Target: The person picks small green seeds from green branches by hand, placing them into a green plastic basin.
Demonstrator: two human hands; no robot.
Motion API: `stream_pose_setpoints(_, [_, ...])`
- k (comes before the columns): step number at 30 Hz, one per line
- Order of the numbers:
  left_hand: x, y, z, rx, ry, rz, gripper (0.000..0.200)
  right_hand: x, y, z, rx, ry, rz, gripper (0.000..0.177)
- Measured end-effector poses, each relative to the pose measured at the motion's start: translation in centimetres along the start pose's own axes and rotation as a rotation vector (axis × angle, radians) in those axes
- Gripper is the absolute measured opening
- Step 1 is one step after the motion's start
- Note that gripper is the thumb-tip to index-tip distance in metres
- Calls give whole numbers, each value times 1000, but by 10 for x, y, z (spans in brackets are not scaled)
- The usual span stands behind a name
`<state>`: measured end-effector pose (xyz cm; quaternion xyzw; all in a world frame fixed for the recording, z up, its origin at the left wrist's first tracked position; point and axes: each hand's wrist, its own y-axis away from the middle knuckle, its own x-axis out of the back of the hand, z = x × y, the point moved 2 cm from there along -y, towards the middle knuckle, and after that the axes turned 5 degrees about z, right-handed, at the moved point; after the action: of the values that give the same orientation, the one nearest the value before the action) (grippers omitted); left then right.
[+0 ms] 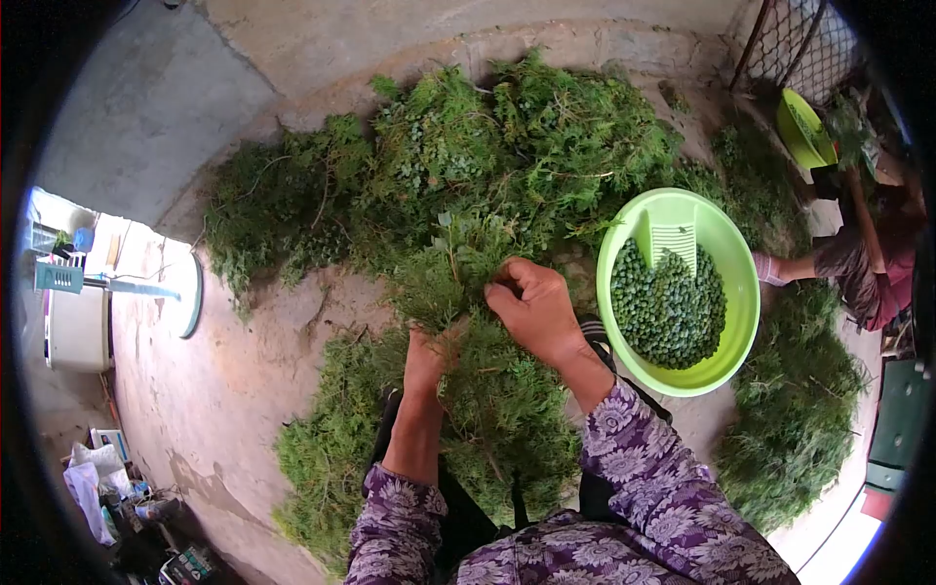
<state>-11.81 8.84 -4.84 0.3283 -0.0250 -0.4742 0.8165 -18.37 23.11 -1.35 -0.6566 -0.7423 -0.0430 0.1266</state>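
A leafy evergreen branch [439,283] with flat, scaly sprays rises in front of me. My left hand [432,351] grips it from below, its fingers mostly covered by the foliage. At the branch's right side, my right hand [534,310] is closed in a pinch, thumb against forefinger; whatever is between the fingertips is too small to make out. Just right of that hand stands a light green plastic basin [746,322] with a ribbed washboard panel. Many small round green cones [668,312] fill its lower part. More cut greenery [507,429] lies across my lap.
A long heap of evergreen branches [439,146] lies along the wall ahead. Further piles sit at lower left [331,439] and right [790,419]. Another person [877,253] sits at the right near a second green basin [806,129]. A fan [185,292] stands left.
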Motion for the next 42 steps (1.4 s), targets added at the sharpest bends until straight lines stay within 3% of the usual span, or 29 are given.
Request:
stream_pose_setpoints(5, [21, -13, -15, 6, -76, -48, 33, 2, -1, 6, -105, -103, -38, 13])
stream_pose_setpoints(7, [38, -27, -34, -370, -136, -292, 33, 2, -1, 4, -194, -159, -66, 14])
stream_pose_setpoints(8, [33, -23, -27, -370, -136, -292, 33, 1, -1, 4, -285, -214, -93, 14])
stream_pose_setpoints(10, [24, -13, -16, 78, 125, -51, 33, -2, -1, 7, -274, -228, -112, 12])
stream_pose_setpoints(14, [35, -17, -21, 41, 54, -39, 34, -5, 1, -7, -213, -297, -90, 5])
stream_pose_setpoints(16, [8, 12, 7, 112, 159, 181, 31, 0, -2, -9, -203, -379, -51, 6])
stream_pose_setpoints(17, [38, -20, -27, 111, 160, 182, 31, 2, -3, -10, -192, -461, -10, 10])
stream_pose_setpoints(19, [103, -73, -87, -500, -162, -91, 33, 5, 0, -21, -90, -447, 50, 11])
stream_pose_setpoints(20, [84, -58, -66, -499, -162, -90, 33, 9, 3, -28, 10, -432, 111, 13])
stream_pose_setpoints(22, [28, -13, -11, -21, -94, 51, 29, 11, 9, -47, 369, -222, 39, 20])
stream_pose_setpoints(23, [38, -27, -30, -16, -100, 52, 29, 8, 12, -55, 405, -201, 12, 20])
stream_pose_setpoints(25, [63, -62, -69, -694, -412, 14, 24, -2, 14, -53, 469, -139, 35, 19])
stream_pose_setpoints(26, [44, -43, -46, -691, -417, 8, 24, -2, 12, -44, 464, -138, 42, 19])
stream_pose_setpoints(28, [-8, 9, 14, -179, -391, 102, 22, -2, 5, -24, 326, 55, 8, 19])
stream_pose_setpoints(32, [20, -29, -20, -322, -473, -90, 32, 8, 2, -17, 314, 56, 52, 19])
stream_pose_setpoints(34, [36, -24, -24, 121, 13, 90, 36, 13, 3, -18, 274, 65, 34, 20])
stream_pose_setpoints(35, [38, -26, -29, 124, 11, 89, 36, 15, 3, -18, 236, 74, 14, 20])
stream_pose_setpoints(37, [39, -35, -40, 37, 47, -174, 57, 15, 3, -16, 262, 105, 8, 21])
stream_pose_setpoints(41, [41, -37, -39, 63, 144, -179, 59, 11, 2, -15, 327, 190, -11, 21])
stream_pose_setpoints(42, [43, -41, -41, -3, -22, -147, 56, 12, 3, -19, 327, 189, -12, 21])
